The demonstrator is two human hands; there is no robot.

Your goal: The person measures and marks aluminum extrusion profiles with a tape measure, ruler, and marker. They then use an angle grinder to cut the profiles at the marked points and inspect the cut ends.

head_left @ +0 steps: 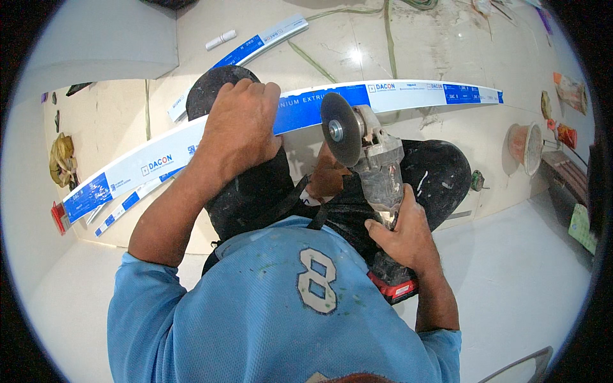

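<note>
My left hand [241, 124] grips a long white strip [402, 96] with blue printed film, lying crosswise over my legs; its fingertips curl over the far edge near my left knee. My right hand [405, 233] is wrapped round the body of a worn grey cordless angle grinder [380, 182] with a red-and-black battery. The grinder's dark disc [340, 118] stands at the near edge of the strip, right of my left hand; whether it touches cannot be told. A bare foot or lower leg [325, 182] shows between my dark-trousered legs.
More blue-and-white strips [274, 35] lie beyond and beneath. A white roll [221, 40] and green cords [313, 57] are on the tiled floor. A yellowish bag [62, 159] sits left; a dirty bucket [523, 148], small packets and a dark board [562, 179] are right. A wall edge stands upper left.
</note>
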